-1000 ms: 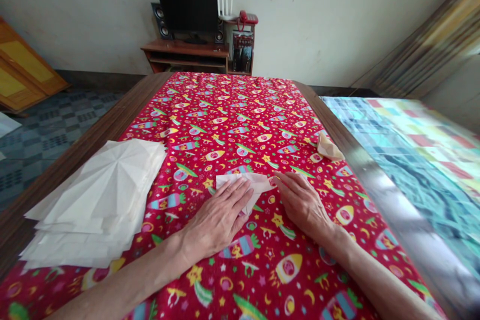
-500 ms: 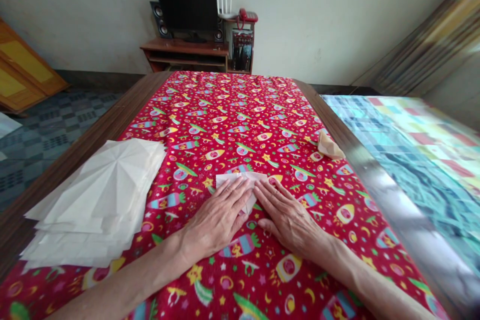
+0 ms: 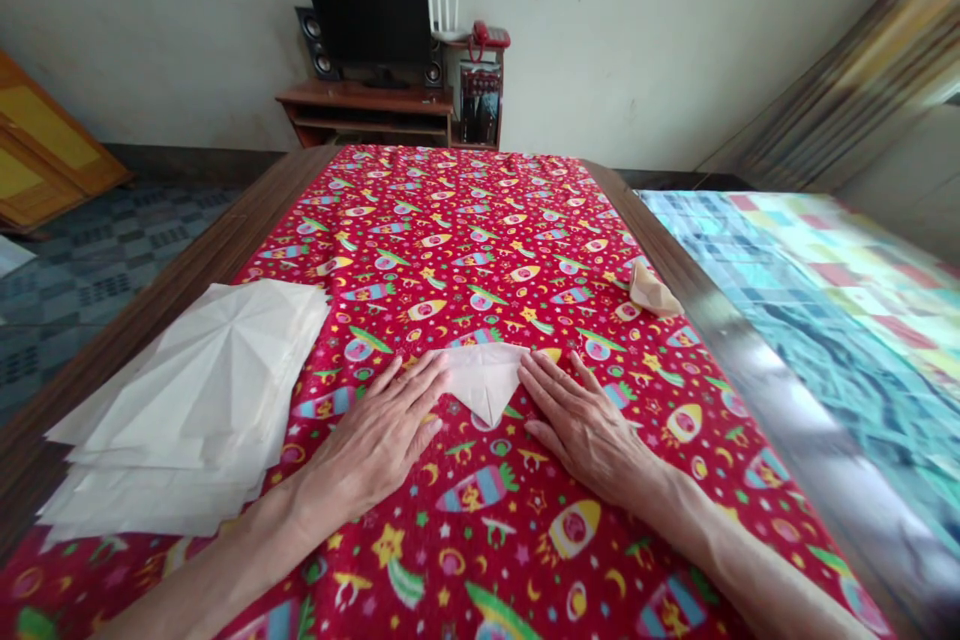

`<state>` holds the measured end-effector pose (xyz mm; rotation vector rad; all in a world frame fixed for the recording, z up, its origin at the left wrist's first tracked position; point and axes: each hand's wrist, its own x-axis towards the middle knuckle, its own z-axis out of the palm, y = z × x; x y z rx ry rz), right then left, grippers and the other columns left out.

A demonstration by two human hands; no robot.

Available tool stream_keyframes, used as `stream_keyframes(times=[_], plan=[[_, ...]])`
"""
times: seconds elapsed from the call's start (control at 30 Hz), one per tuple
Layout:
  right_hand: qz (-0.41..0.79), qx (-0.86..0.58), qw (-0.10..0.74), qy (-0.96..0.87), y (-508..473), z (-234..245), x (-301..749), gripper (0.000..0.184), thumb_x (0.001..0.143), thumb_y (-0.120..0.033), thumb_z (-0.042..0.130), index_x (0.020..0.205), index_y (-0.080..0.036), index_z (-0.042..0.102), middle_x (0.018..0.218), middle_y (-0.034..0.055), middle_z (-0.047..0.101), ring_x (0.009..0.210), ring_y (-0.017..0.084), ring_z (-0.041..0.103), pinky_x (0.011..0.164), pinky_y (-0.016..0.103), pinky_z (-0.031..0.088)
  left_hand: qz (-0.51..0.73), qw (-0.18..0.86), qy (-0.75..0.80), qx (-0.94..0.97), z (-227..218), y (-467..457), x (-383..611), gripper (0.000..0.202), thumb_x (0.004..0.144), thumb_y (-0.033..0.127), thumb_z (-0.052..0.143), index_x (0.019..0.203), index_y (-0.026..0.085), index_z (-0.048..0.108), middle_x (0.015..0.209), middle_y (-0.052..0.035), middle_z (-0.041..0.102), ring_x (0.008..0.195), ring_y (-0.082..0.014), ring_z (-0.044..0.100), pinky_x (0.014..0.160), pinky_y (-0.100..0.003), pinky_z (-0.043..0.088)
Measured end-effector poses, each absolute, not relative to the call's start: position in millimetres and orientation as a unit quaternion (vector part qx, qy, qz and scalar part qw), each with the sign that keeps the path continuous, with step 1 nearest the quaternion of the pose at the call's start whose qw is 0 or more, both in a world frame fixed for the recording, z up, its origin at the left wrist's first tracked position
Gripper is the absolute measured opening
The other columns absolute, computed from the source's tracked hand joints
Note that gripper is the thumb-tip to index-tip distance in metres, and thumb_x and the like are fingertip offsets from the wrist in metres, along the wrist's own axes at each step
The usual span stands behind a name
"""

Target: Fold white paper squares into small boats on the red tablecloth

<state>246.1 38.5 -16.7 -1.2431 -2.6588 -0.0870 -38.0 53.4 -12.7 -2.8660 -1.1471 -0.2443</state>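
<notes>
A small piece of folded white paper (image 3: 485, 378) lies on the red patterned cloth (image 3: 480, 520), its lower point facing me and its upper edge running across. My left hand (image 3: 394, 418) is flat, fingers stretched, with its fingertips on the paper's left end. On the opposite end rest the fingertips of my right hand (image 3: 574, 410), also flat with the thumb apart. Both ends of the paper are partly hidden under the fingers. To my left sits a stack of creased white paper sheets (image 3: 202, 390).
A small folded cream paper piece (image 3: 654, 292) lies near the cloth's right edge. Brown wooden table borders (image 3: 660, 240) flank the cloth. Beyond stands a desk (image 3: 367, 105) with a monitor (image 3: 367, 28) and a red telephone (image 3: 491, 35). At right is a surface with a checkered cover (image 3: 795, 320).
My left hand has slid leftward from the paper's middle to its left end, uncovering the folded point. My right hand has shifted only slightly, showing more of the paper.
</notes>
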Motion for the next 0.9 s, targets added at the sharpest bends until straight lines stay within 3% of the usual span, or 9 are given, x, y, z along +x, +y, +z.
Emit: stream_keyframes(times=[0.2,0.4,0.67,0.9], plan=[[-0.056,-0.426,0.145,-0.892,36,-15,231,0.045,0.097,-0.031,0.039,0.135,-0.009,0.047,0.138,0.0159,0.048,0.133,0.028,0.038,0.109,0.059,0.027,-0.105,0.012,-0.369,-0.924,-7,50,-20,0.043,0.096,0.027,0.038,0.135,0.013,0.045,0.145,-0.0094,0.041,0.138,-0.0215,0.032,0.115,-0.044,0.025],[-0.01,-0.375,0.139,-0.917,37,-11,217,0.051,0.095,-0.031,0.042,0.142,-0.013,0.037,0.144,0.0118,0.042,0.135,0.024,0.035,0.111,0.05,0.032,-0.124,-0.007,-0.333,-0.935,-10,56,4,0.045,0.095,0.024,0.039,0.138,0.009,0.041,0.147,-0.0117,0.037,0.139,-0.0215,0.03,0.113,-0.038,0.032],[-0.043,-0.406,0.14,-0.902,37,-13,237,0.045,0.097,-0.03,0.04,0.133,-0.006,0.048,0.136,0.0155,0.05,0.13,0.027,0.042,0.105,0.048,0.041,-0.108,0.019,-0.347,-0.932,-11,51,-25,0.044,0.095,0.023,0.038,0.137,0.012,0.043,0.145,-0.0102,0.041,0.135,-0.0212,0.036,0.112,-0.042,0.033],[-0.05,-0.41,0.158,-0.897,37,-8,239,0.041,0.096,-0.027,0.043,0.132,-0.011,0.05,0.132,0.0138,0.055,0.127,0.027,0.046,0.107,0.053,0.037,-0.109,0.029,-0.365,-0.924,-16,48,-46,0.044,0.095,0.023,0.038,0.138,0.017,0.042,0.145,-0.009,0.042,0.134,-0.022,0.038,0.11,-0.043,0.034]])
